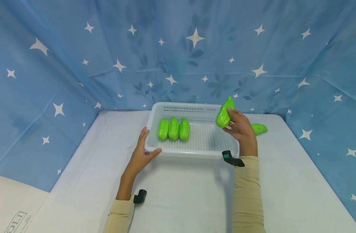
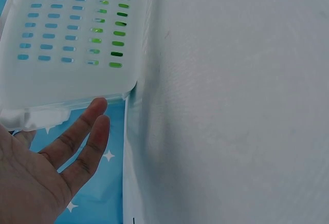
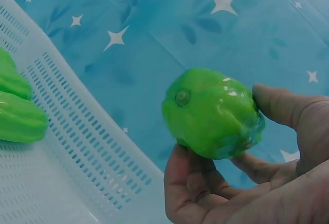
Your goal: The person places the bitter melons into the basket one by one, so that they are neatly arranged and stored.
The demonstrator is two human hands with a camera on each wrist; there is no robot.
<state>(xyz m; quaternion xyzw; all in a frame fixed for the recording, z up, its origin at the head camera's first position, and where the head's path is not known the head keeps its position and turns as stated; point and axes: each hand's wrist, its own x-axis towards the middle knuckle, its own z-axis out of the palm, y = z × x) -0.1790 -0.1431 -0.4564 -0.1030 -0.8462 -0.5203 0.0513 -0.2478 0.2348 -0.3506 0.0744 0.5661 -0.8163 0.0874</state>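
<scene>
My right hand (image 1: 241,127) holds a bright green, ridged, gourd-like vegetable (image 1: 224,114) above the right end of a white plastic basket (image 1: 192,151). In the right wrist view, thumb and fingertips pinch its sides, and its round stem end (image 3: 183,97) faces the camera. Three similar green vegetables (image 1: 173,128) lie side by side in the basket's left half. My left hand (image 1: 140,158) is at the basket's front left corner, thumb by the front rim and fingers along the left side. The left wrist view shows its fingers (image 2: 92,147) extended and spread near the rim.
Another green vegetable (image 1: 259,128) lies on the white table (image 1: 192,194), right of the basket and partly behind my right hand. A blue curtain (image 1: 178,55) with white stars stands behind the table and along both sides.
</scene>
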